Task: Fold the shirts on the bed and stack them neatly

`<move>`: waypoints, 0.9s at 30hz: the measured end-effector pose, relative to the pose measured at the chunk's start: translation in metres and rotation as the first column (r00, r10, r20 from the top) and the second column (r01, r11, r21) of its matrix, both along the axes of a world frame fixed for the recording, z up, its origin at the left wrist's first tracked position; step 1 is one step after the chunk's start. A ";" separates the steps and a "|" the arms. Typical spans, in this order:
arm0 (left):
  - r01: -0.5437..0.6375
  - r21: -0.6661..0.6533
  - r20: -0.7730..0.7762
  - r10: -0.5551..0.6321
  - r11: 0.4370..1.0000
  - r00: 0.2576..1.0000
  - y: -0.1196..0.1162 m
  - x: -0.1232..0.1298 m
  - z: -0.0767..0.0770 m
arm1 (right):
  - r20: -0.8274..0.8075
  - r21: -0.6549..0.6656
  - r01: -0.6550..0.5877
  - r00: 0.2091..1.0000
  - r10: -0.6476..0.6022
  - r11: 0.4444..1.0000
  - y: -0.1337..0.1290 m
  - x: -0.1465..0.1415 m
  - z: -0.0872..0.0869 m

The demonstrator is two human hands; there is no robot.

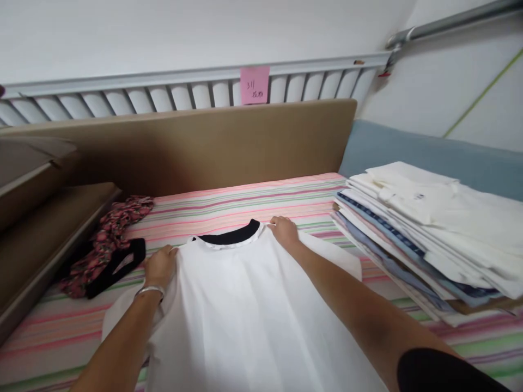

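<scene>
A white shirt (241,305) with a black piece at its neckline (231,237) lies spread on the striped cloth, its collar end away from me. My left hand (160,265), with a silver bracelet on the wrist, is closed on the shirt's left shoulder. At the right shoulder, beside the neckline, my right hand (285,231) pinches the fabric with bent fingers. The right forearm crosses over the shirt's right side. The shirt's lower end runs out of view at the bottom.
A stack of folded shirts (433,218) lies to the right. At the left are a floral and black garment (108,239) and brown boxes (57,212). Behind the striped cloth (245,201) stand a brown board (229,144) and a radiator with a pink note (255,85).
</scene>
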State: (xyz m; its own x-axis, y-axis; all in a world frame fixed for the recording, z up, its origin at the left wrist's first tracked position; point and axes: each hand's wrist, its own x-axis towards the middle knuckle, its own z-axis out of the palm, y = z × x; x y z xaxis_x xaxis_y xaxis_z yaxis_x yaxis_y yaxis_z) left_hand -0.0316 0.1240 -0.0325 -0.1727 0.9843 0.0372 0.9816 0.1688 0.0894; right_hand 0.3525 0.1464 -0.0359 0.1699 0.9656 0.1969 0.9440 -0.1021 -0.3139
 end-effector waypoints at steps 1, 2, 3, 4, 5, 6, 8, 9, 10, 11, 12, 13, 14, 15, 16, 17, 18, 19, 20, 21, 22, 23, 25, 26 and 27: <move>-0.005 0.009 -0.009 0.005 1.000 1.000 0.001 0.000 0.000 | 0.011 0.011 -0.002 1.000 0.002 1.000 0.001 -0.003 -0.002; -0.009 0.019 -0.018 0.009 1.000 1.000 0.000 0.002 0.001 | 0.018 0.016 -0.003 1.000 0.003 1.000 0.001 -0.005 -0.003; -0.012 0.034 -0.027 0.013 0.999 1.000 -0.002 0.005 0.003 | 0.023 0.023 0.000 1.000 -0.001 1.000 -0.001 -0.008 -0.003; -0.017 0.052 -0.038 0.019 0.999 0.999 -0.005 0.009 0.007 | 0.028 0.039 0.004 1.000 -0.005 0.999 -0.005 -0.011 -0.003; -0.013 0.086 -0.051 0.017 0.996 0.999 -0.010 0.015 0.011 | 0.035 0.067 0.002 0.999 -0.004 0.998 -0.012 -0.013 -0.002; 0.013 0.136 -0.061 -0.005 0.991 0.998 -0.017 0.023 0.015 | 0.047 0.103 -0.018 0.999 0.013 0.995 -0.021 -0.016 -0.001; 0.152 0.235 -0.061 -0.141 0.960 0.988 -0.033 0.042 0.017 | 0.091 0.165 -0.127 0.989 0.113 0.978 -0.043 -0.020 -0.003; 0.249 0.256 -0.052 -0.244 0.934 0.968 -0.042 0.052 0.015 | 0.118 0.167 -0.205 0.975 0.187 0.964 -0.054 -0.020 -0.006; 0.335 0.250 -0.035 -0.337 0.908 0.941 -0.050 0.060 0.010 | 0.141 0.137 -0.280 0.955 0.261 0.950 -0.064 -0.020 -0.010; 0.395 0.218 -0.014 -0.401 0.893 0.916 -0.057 0.066 0.003 | 0.154 0.086 -0.331 0.936 0.316 0.940 -0.072 -0.017 -0.016; 0.422 0.170 0.000 -0.428 0.891 0.904 -0.061 0.069 -0.005 | 0.160 0.023 -0.349 0.926 0.341 0.937 -0.076 -0.013 -0.021; 0.417 0.127 0.001 -0.421 0.900 0.907 -0.062 0.069 -0.012 | 0.162 -0.035 -0.333 0.929 0.334 0.942 -0.077 -0.008 -0.026; 0.388 0.097 -0.008 -0.389 0.916 0.921 -0.061 0.067 -0.019 | 0.165 -0.085 -0.294 0.938 0.305 0.952 -0.075 -0.002 -0.030; 0.352 0.076 -0.017 -0.351 0.933 0.936 -0.058 0.063 -0.022 | 0.167 -0.126 -0.248 0.949 0.267 0.960 -0.071 0.003 -0.031; 0.321 0.052 -0.020 -0.320 0.946 0.947 -0.055 0.059 -0.023 | 0.167 -0.162 -0.206 0.958 0.233 0.965 -0.068 0.007 -0.030; 0.297 0.023 -0.014 -0.297 0.954 0.955 -0.052 0.056 -0.020 | 0.163 -0.193 -0.171 0.965 0.203 0.966 -0.065 0.009 -0.026; 0.273 -0.012 -0.003 -0.273 0.962 0.962 -0.052 0.054 -0.014 | 0.161 -0.211 -0.143 0.971 0.179 0.967 -0.066 0.008 -0.021; 0.259 -0.034 0.007 -0.259 0.965 0.966 -0.057 0.055 -0.007 | 0.163 -0.209 -0.132 0.972 0.168 0.969 -0.072 0.005 -0.015; 0.260 -0.032 0.010 -0.259 0.965 0.966 -0.066 0.058 0.000 | 0.168 -0.185 -0.145 0.970 0.176 0.972 -0.081 0.000 -0.010; 0.277 -0.006 0.008 -0.277 0.961 0.961 -0.080 0.062 0.006 | 0.174 -0.141 -0.183 0.963 0.206 0.973 -0.095 -0.006 -0.006; 0.316 0.033 0.003 -0.316 0.948 0.949 -0.099 0.068 0.009 | 0.177 -0.096 -0.247 0.949 0.261 0.964 -0.111 -0.012 -0.005; 0.369 0.074 -0.004 -0.370 0.926 0.929 -0.120 0.074 0.009 | 0.175 -0.065 -0.329 0.926 0.335 0.942 -0.129 -0.018 -0.007; 0.482 0.092 0.004 -0.484 0.871 0.875 -0.165 0.081 0.000 | 0.153 -0.073 -0.463 0.870 0.469 0.883 -0.163 -0.024 -0.015; 0.493 0.086 0.010 -0.496 0.865 0.868 -0.184 0.080 -0.006 | 0.140 -0.097 -0.482 0.859 0.492 0.871 -0.176 -0.024 -0.019; 0.475 0.089 0.016 -0.479 0.875 0.878 -0.201 0.074 -0.013 | 0.135 -0.122 -0.471 0.864 0.484 0.874 -0.185 -0.023 -0.022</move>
State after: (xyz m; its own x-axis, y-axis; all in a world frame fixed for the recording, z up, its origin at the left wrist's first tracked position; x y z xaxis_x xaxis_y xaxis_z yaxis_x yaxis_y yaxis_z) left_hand 0.0428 -0.0772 -0.0454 0.3143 0.9415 0.1214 0.9370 -0.3282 0.1196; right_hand 0.3290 -0.0390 -0.0580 -0.3425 0.9343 0.0989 0.9195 0.3549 -0.1691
